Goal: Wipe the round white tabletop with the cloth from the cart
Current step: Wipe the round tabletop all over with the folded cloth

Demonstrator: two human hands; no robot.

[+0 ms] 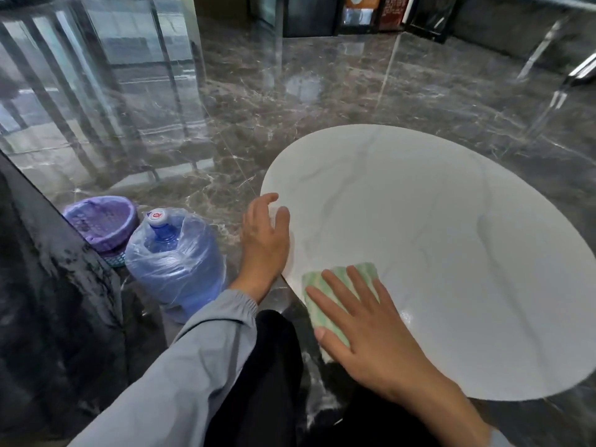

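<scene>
On the tabletop's (435,237) near-left edge, my right hand (371,330) presses the striped cloth (366,271) flat, fingers (342,291) spread straight. Meanwhile my left hand (264,237) just rests at the rim, fingers loose, gripping nothing.

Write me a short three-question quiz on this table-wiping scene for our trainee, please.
1. True or false: the right hand presses the green-and-white striped cloth flat with straight fingers.
2. Which is at the left edge of the round white tabletop? A: the left hand. B: a spray bottle.
3. Fill in: beside the clear blue plastic water jug on the floor stands a mesh basket lined in ___.

Key: 1 true; 2 A; 3 purple.
</scene>
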